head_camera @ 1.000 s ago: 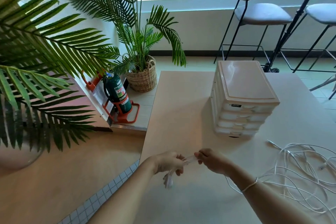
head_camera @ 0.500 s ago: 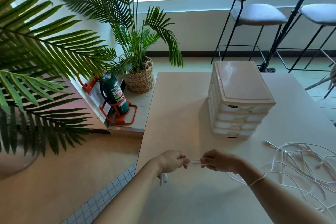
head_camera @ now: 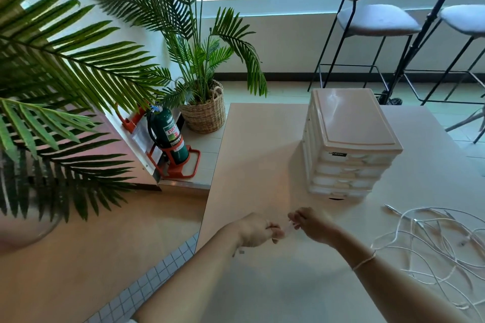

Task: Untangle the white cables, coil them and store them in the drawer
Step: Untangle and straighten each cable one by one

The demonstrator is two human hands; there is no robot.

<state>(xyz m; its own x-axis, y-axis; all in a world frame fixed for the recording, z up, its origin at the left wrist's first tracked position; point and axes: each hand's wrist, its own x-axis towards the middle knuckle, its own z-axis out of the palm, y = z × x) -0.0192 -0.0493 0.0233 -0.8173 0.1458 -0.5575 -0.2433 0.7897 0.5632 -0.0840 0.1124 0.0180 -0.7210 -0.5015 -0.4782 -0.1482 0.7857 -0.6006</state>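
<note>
White cable (head_camera: 286,228) stretches left-right, pinched between left hand (head_camera: 256,231) and right hand (head_camera: 313,225), the tangle (head_camera: 435,244) lying rightward, nearer the right hand.

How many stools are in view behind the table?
2. One stool stands beyond the drawer unit, its backrest visible; the second stool is at the right edge, cut off by the frame. More may lie out of view.

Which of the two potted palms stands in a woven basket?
The smaller palm on the floor past the fire extinguisher: its woven basket shows. The big palm at left shows only fronds.
</note>
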